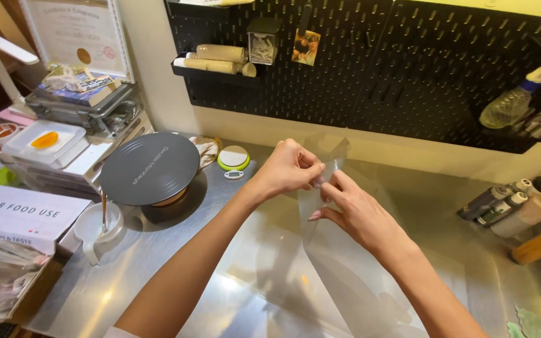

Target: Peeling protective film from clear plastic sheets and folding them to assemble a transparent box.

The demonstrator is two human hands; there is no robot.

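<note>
A clear, glossy plastic sheet (320,250) is held above the steel desk (158,263), its upper edge pinched between the left hand (286,169) and right hand (352,209); reflections streak it.

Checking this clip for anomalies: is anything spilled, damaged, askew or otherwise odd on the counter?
Nothing stands out. Both hands, left and right, pinch a clear plastic sheet above the steel counter. The black turntable sits level, and the squeeze bottles lie grouped at the right; no spill is visible.
</note>
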